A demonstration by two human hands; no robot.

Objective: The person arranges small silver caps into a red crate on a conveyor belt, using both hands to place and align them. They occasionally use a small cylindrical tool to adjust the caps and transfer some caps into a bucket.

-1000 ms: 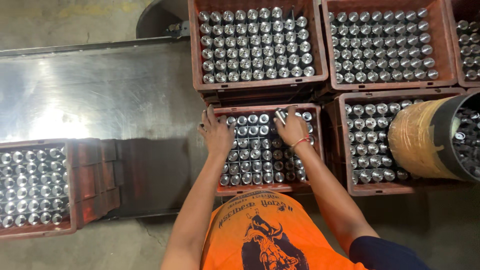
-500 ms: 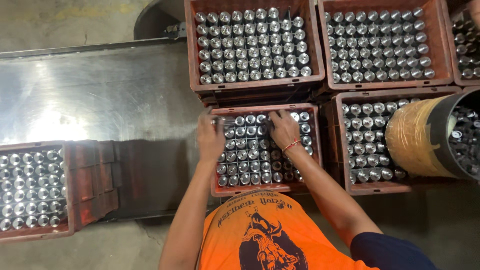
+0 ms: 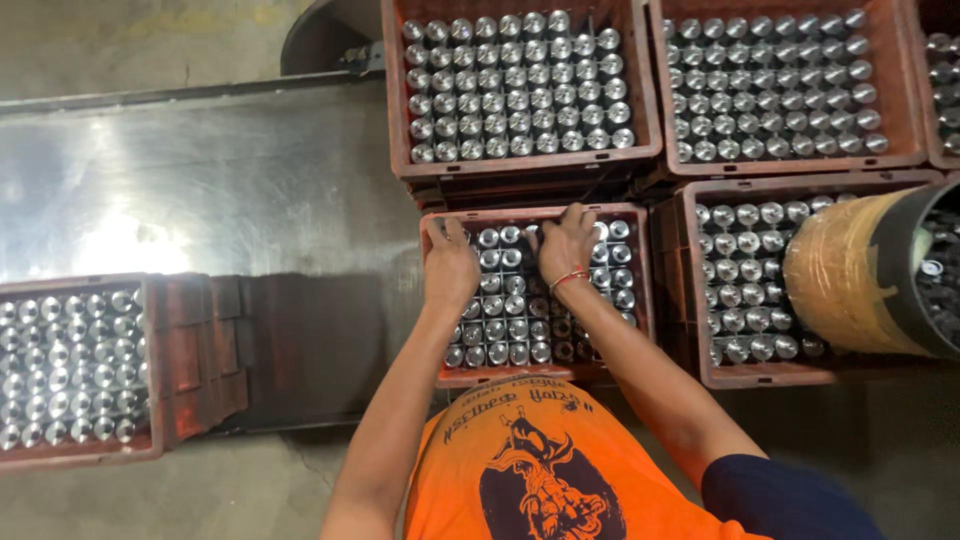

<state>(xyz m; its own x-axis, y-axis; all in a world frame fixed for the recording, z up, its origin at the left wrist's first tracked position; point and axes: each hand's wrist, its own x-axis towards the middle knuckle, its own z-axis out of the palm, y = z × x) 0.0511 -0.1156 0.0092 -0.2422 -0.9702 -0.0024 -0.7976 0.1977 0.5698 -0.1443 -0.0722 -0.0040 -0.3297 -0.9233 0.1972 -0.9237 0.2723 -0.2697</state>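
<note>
A red plastic crate (image 3: 432,300) full of upright shiny metal cylinders (image 3: 505,330) stands right in front of me. My left hand (image 3: 450,265) lies palm down on the cylinders near the crate's far left corner. My right hand (image 3: 566,245), with a red band at the wrist, lies on the cylinders at the middle of the far row, its fingers spread and reaching the far rim. Neither hand visibly grips a cylinder. My forearms hide part of the rows beneath them.
Two more full red crates (image 3: 640,90) (image 3: 895,100) stand beyond, and another (image 3: 690,300) to the right. A tape-wrapped drum (image 3: 850,275) lies over that one. A further crate (image 3: 170,360) sits at the left on a shiny metal table (image 3: 200,190).
My left hand moved from the crate's left rim inward onto the cylinders. My right hand slid left along the far row. The crates have not moved.
</note>
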